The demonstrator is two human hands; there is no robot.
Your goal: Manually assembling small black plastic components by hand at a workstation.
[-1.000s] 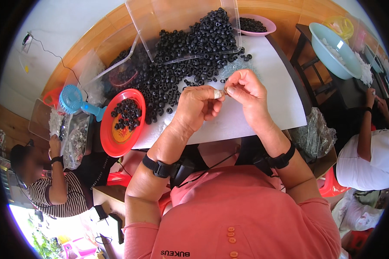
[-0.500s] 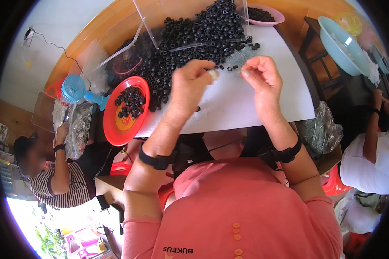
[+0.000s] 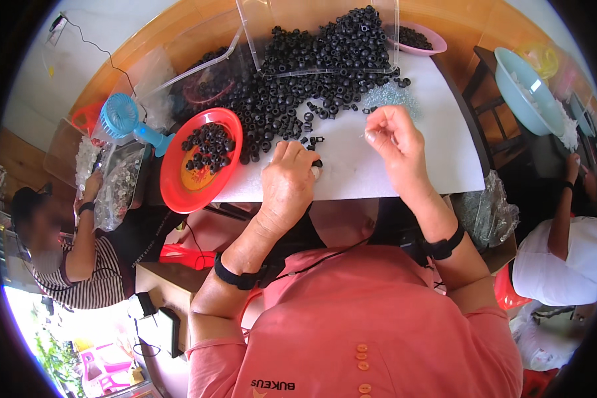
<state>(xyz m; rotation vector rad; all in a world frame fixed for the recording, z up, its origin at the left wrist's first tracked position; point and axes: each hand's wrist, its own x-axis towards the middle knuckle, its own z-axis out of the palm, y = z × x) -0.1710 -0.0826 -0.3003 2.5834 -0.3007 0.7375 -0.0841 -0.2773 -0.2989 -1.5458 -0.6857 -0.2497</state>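
My left hand (image 3: pixel 288 176) is low over the white tabletop near its front edge, fingers curled down around a small black plastic fitting (image 3: pixel 318 163). Something whitish shows at its thumb tip. More loose black fittings (image 3: pixel 315 140) lie just beyond its knuckles. To the right, my right hand (image 3: pixel 399 139) is raised over the table with thumb and fingertips pinched. A tiny clear speck seems to be at that pinch, too small to name. Close behind the right hand spreads a patch of small clear beads (image 3: pixel 395 98).
A clear plastic bin (image 3: pixel 322 71) lies tipped, spilling a heap of black fittings (image 3: pixel 298 93). At left are a red bowl (image 3: pixel 168 174) holding fittings and a blue fan (image 3: pixel 120 115). A pink bowl (image 3: pixel 440 45) stands at the back. People work on both sides.
My left hand has come down toward the table's front edge and closed around a black fitting. My right hand stays raised and pinched, slightly lower in view. The whole view has shifted a little.
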